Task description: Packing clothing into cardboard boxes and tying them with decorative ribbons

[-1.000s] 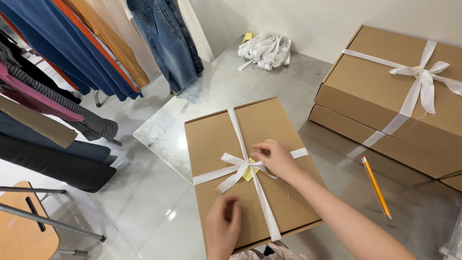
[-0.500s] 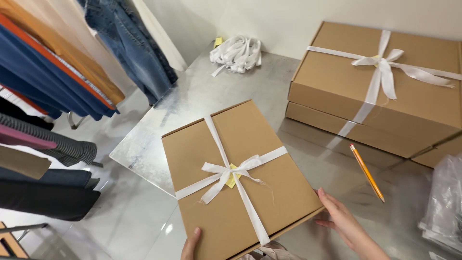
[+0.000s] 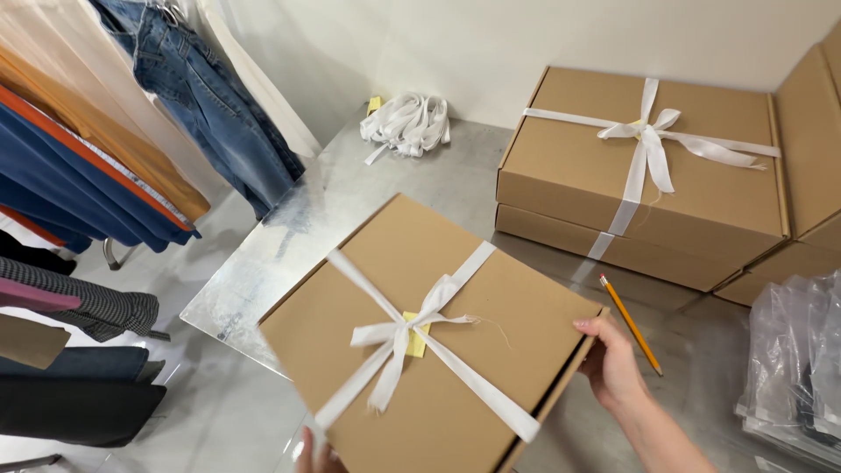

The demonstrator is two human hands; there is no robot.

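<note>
Since a moment ago the ribboned box (image 3: 438, 350) has tilted up; right hand (image 3: 611, 361) clamps its three-o'clock edge, left hand (image 3: 317, 455) apparently grips at six.

Both hands, right hand (image 3: 613, 363) and left hand (image 3: 317, 454), grip the ribboned cardboard box (image 3: 438, 342).

Single head camera, looking steeply down, close above grey metal desk (image 3: 412, 188); facing white back wall (image 3: 543, 44).

The left hand (image 3: 317, 454) is mostly cut off by the bottom edge, partly under the ribboned box (image 3: 438, 342). The plastic bags (image 3: 799, 368) run past the right edge.
</note>
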